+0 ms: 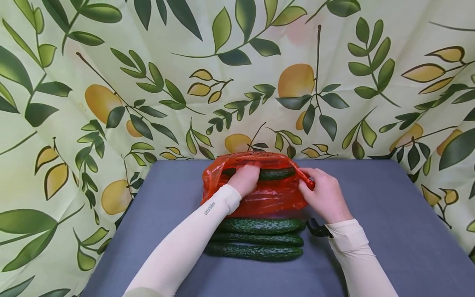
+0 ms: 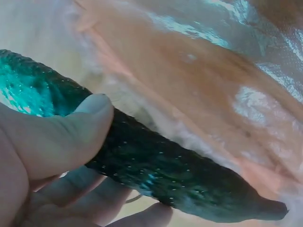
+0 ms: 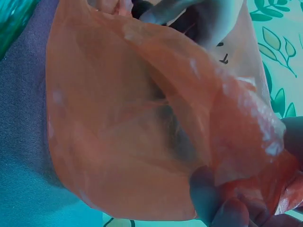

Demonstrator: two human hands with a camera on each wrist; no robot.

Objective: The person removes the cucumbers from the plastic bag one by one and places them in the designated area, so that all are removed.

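A red translucent plastic bag [image 1: 267, 200] lies on the table with its mouth open towards me. My left hand [image 1: 245, 180] reaches into that mouth and grips a dark green, bumpy cucumber [image 1: 276, 173]. The left wrist view shows the thumb across the cucumber [image 2: 189, 179] and the fingers beneath it. At the bag's right side, my right hand [image 1: 326, 196] pinches the bunched plastic of the rim. In the right wrist view, the bag [image 3: 109, 142] covers most of the cucumber.
Three more cucumbers [image 1: 259, 225] lie side by side in front of the bag, on the grey tabletop [image 1: 163, 206]. A black strap piece [image 1: 318, 228] shows near my right wrist. Behind the table hangs a cloth [image 1: 252, 82] printed with leaves and fruit.
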